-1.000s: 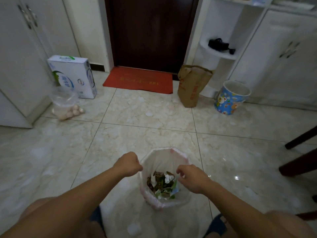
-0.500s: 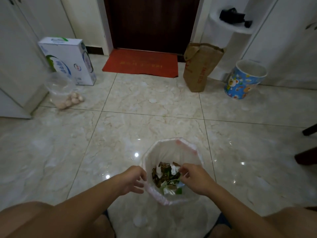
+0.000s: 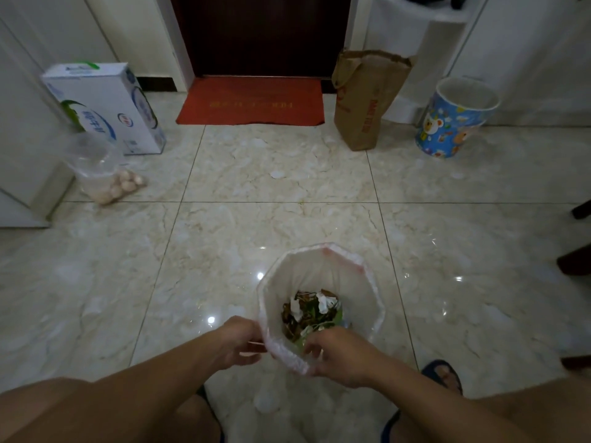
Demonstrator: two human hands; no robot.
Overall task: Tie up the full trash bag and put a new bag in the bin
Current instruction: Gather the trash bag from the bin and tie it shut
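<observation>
Your bin (image 3: 377, 311) stands upright on the tiled floor (image 3: 256, 225) just in front of your knees, its mouth opening straight up toward the camera, so its long axis runs vertical. The translucent white trash bag (image 3: 319, 273) lines it, with the bag's edge folded over the rim all the way round (a faint red band shows at the far side). Down in the bag lies a heap of scraps (image 3: 311, 311): brown and green bits and crumpled white paper, sitting well below the rim.

Your left hand (image 3: 240, 342) is at the near-left part of the rim, fingers curled and pinching the folded bag edge there; that grip looks closed on the plastic. Your right hand (image 3: 339, 354) is at the near edge of the rim, just beside the left one, fingers bent down over the bag's edge. It touches the plastic, but you cannot tell from this view whether it has truly closed on it.

A blue slipper (image 3: 443, 375) shows on your right foot, near the bin.

Farther off, by the dark door (image 3: 262, 33), lies a red doormat (image 3: 252, 102). A brown paper bag (image 3: 364, 100) stands upright to the mat's right, and a blue cartoon-printed bucket (image 3: 454, 123) stands beyond it. On the left, a white carton (image 3: 105, 103) stands, with a clear bag of eggs (image 3: 105, 177) just in front of it.
</observation>
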